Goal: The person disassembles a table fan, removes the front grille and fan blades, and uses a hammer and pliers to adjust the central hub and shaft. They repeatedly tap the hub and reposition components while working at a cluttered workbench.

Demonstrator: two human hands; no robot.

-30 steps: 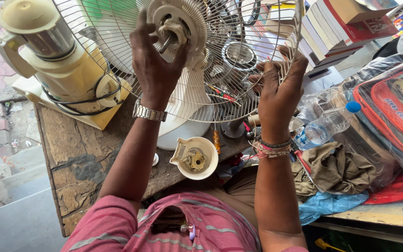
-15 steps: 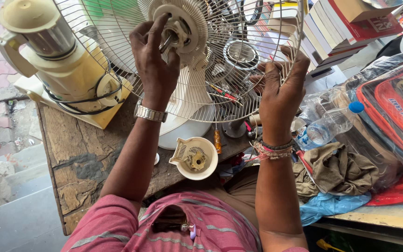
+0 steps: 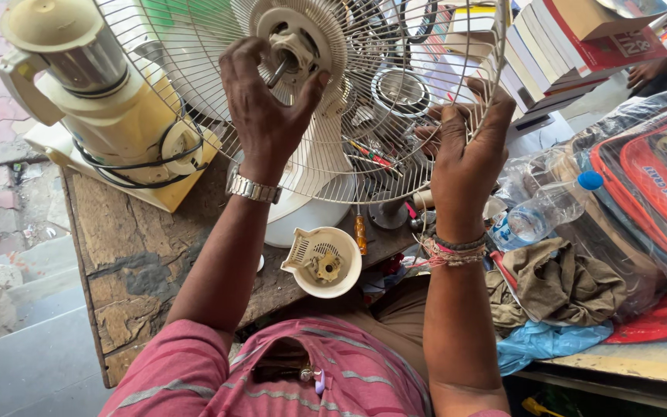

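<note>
Left hand (image 3: 268, 116) pinches hub nut (image 3: 293, 48); right hand (image 3: 465, 158) clamps fan guard (image 3: 333, 154) rim. Best keep guard steady, twist squarely.

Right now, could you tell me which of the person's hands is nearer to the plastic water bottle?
Right. The right hand grips the fan guard's rim just above-left of the water bottle; the left hand is at the guard's centre hub, farther away.
</note>
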